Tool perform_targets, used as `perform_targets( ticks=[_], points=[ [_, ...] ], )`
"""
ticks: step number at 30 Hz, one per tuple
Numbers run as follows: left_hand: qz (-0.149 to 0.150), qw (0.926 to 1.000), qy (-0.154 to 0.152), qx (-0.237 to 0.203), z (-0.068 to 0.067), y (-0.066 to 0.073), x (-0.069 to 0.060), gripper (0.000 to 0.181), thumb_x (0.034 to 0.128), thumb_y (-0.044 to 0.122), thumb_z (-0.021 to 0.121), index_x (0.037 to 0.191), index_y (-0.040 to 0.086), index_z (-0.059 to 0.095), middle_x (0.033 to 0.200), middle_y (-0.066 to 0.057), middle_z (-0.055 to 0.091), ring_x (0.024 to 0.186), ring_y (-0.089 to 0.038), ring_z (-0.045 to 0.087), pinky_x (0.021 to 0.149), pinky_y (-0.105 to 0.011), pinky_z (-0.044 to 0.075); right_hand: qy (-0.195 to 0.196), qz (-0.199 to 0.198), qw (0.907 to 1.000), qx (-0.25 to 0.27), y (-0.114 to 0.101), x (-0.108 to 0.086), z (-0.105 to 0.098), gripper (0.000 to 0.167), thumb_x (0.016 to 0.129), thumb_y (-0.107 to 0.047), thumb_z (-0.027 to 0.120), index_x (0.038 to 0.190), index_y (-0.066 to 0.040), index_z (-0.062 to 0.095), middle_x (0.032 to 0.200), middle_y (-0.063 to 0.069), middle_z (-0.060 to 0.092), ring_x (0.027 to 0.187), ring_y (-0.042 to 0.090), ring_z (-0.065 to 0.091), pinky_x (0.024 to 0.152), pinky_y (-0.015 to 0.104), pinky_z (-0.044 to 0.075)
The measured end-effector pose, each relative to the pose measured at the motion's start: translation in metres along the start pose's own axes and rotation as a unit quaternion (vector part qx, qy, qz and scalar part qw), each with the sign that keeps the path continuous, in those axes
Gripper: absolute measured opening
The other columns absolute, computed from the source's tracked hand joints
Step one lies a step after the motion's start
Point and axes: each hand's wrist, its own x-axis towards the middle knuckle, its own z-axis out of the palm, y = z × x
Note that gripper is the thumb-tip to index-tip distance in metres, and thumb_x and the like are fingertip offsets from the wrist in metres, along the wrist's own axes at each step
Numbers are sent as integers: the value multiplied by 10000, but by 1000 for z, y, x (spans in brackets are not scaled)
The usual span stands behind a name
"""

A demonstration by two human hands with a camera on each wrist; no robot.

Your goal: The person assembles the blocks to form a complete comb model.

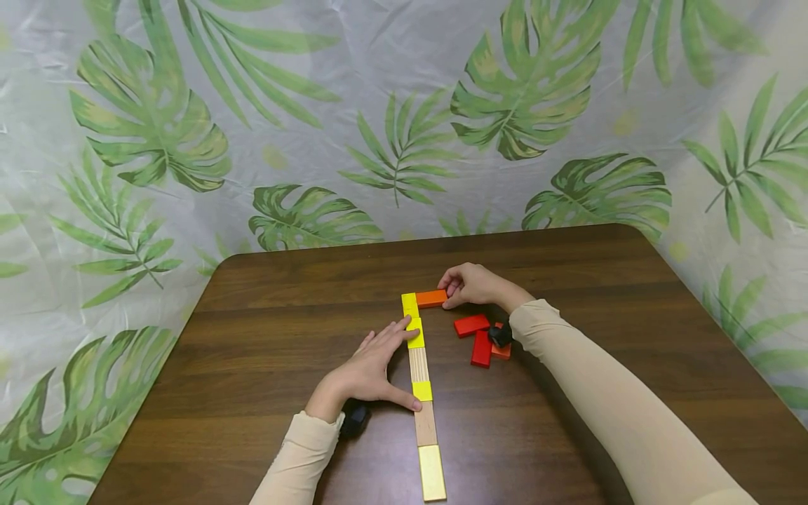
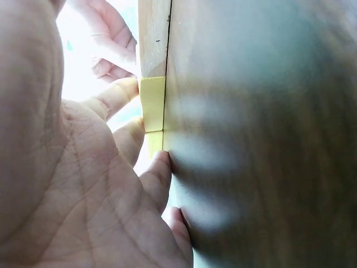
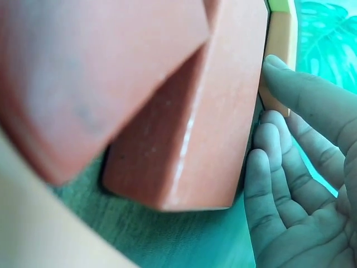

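Note:
A straight row of blocks runs along the table, with a yellow block (image 1: pixel 409 303) at its far end. An orange block (image 1: pixel 432 299) lies at a right angle to that yellow one, its left end against it. The thumb and fingers of my right hand (image 1: pixel 476 286) pinch the orange block's right end. My left hand (image 1: pixel 372 368) spreads along the row's left side. Its fingertips touch a second yellow block (image 1: pixel 415 340), and the thumb rests by a small yellow block (image 1: pixel 422 391) and a plain wooden block (image 1: pixel 426 426). In the left wrist view, the extended fingers (image 2: pixel 156 178) touch the row's side.
Beside the right forearm lie two red blocks (image 1: pixel 471 325) and another orange block (image 1: pixel 502 352), partly covered by the wrist camera (image 1: pixel 501 334). A striped wooden block (image 1: pixel 419 365) and a pale yellow block (image 1: pixel 432 474) belong to the row. Behind the brown table (image 1: pixel 252 308) hangs a leaf-patterned cloth (image 1: pixel 404 84).

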Motion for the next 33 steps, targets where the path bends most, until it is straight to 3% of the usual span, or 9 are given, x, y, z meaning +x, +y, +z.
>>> perform_targets(
  ticks=[33],
  points=[
    [-34,10000,-34,29,0,-2,1,1170,718,572,969,1666,223,379,1826,45,141,1702,-279,122,1355,-636,70,-5,-190,9995,-244,-1,1,-6,375,905,-201,883,1222,-69,733,984,60,724,860,166,639,800,264,532]
  ],
)
